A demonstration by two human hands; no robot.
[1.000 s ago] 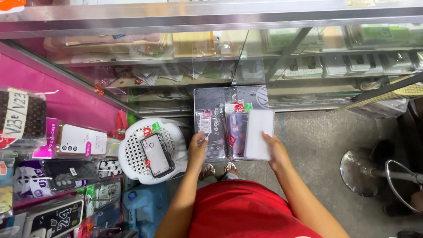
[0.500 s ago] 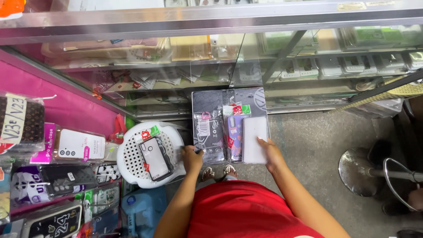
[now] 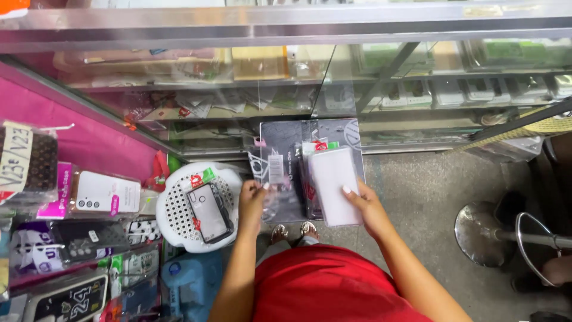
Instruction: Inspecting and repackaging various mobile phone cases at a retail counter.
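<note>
Because it is a loose fan of thin phone cases in clear plastic sleeves, the stack of packets [image 3: 298,173] probably weighs little, flexes easily and slides, sleeve on sleeve; taking it at the lower corners with support beneath looks safest. It is held out in front of the person, above the floor. The left hand [image 3: 253,203] pinches the lower left edge, thumb on top. The right hand [image 3: 366,206] grips the white case [image 3: 333,185] at the front right. A white perforated stool [image 3: 179,209] bearing another packet stands just left, a glass display cabinet [image 3: 286,89] beyond, grey concrete floor [image 3: 417,191] below.
</note>
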